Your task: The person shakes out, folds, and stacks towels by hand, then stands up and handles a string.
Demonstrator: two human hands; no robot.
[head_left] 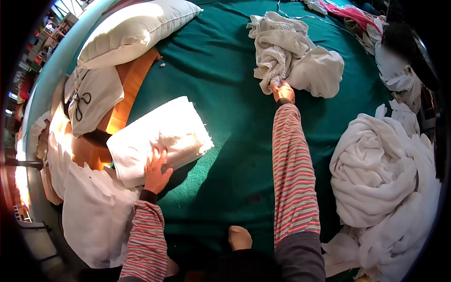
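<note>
My left hand (157, 171) rests with its fingers spread on the near side of a folded stack of white cloth (162, 134). Stretched forward, my right hand (283, 91) has its fingers closed on the near end of a crumpled white textured cloth (279, 44). Touching that cloth on its right is a smoother bunched white cloth (319, 73). Both cloths lie on a green cloth-covered surface (211, 108). The fingertips of my right hand are partly hidden in the folds.
A white pillow (136, 33) lies at the upper left, above a wooden piece (134, 84) and dark-handled scissors (80, 101) on white cloth. A large heap of white fabric (376, 169) fills the right side. A bare foot (239, 237) shows at the bottom.
</note>
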